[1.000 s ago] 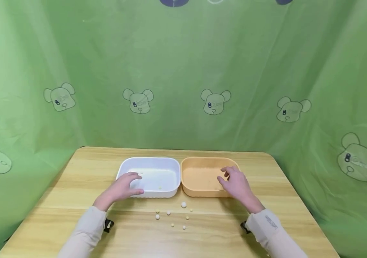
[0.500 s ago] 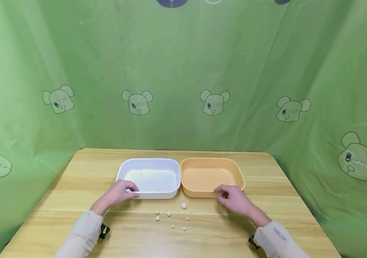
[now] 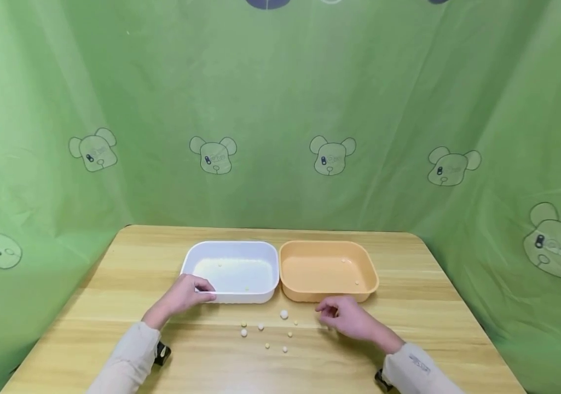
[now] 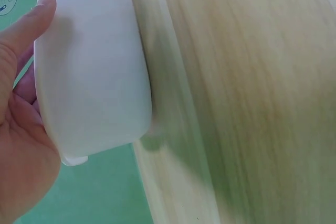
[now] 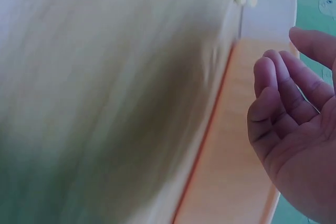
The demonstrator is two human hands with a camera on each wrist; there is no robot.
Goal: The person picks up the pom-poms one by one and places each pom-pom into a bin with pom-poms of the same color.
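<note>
A white plastic tray (image 3: pixel 233 276) stands on the left, and my left hand (image 3: pixel 181 296) grips its near-left rim. In the left wrist view the thumb (image 4: pixel 44 13) lies on the tray's outer wall while the fingers are behind the rim, partly hidden. Against the white tray stands an orange tray (image 3: pixel 316 278). My right hand (image 3: pixel 351 318) hovers before its near wall, and in the right wrist view the loosely bent fingers (image 5: pixel 296 95) hold nothing. Several small white and yellow balls lie on the table, the largest a white ball (image 3: pixel 284 314) left of the right hand.
Two tiny balls lie in each tray, among them a yellow ball (image 3: pixel 247 288) in the white one and a pale ball (image 3: pixel 357 283) in the orange one. The wooden table (image 3: pixel 221 366) ends at a green curtain (image 3: pixel 270 191) with bear faces.
My left hand has come down from above the white tray onto its near rim. The right hand has withdrawn from over the orange tray toward the table balls; two pale balls now show in that tray.
</note>
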